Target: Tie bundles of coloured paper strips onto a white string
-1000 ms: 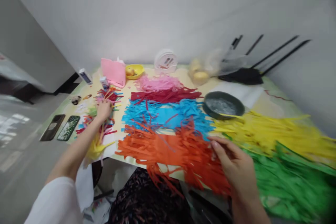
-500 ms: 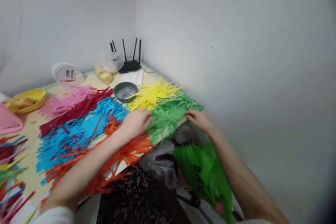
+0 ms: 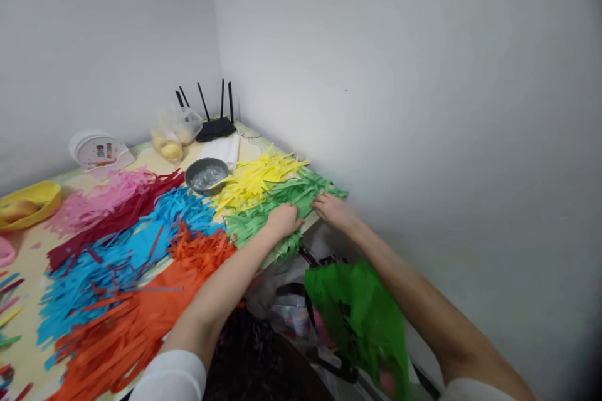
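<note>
A green fringed paper strip [image 3: 263, 203] lies along the table's right corner, its cut ends spread out. Curled fingers of my left hand [image 3: 285, 220] grip its near side. At the strip's right part, my right hand [image 3: 333, 208] pinches the edge with fingers closed together. Yellow fringed paper [image 3: 256, 178] lies just beyond the green. Left of my left forearm are orange fringed paper [image 3: 164, 288] and blue fringed paper [image 3: 145, 247], with dark red fringed paper [image 3: 115, 213] and pink fringed paper [image 3: 106, 194] farther back.
A grey bowl [image 3: 207, 177] of clear contents stands behind the blue and yellow paper. Behind it are a black router [image 3: 215, 129], a plastic bag [image 3: 172, 131] and a white container [image 3: 102, 153]. A yellow dish [image 3: 40, 203] sits far left. A green bag [image 3: 360, 316] hangs below the table edge.
My left hand has moved right and come down on the green paper. My right hand has closed in towards it. The view has turned slightly right.
</note>
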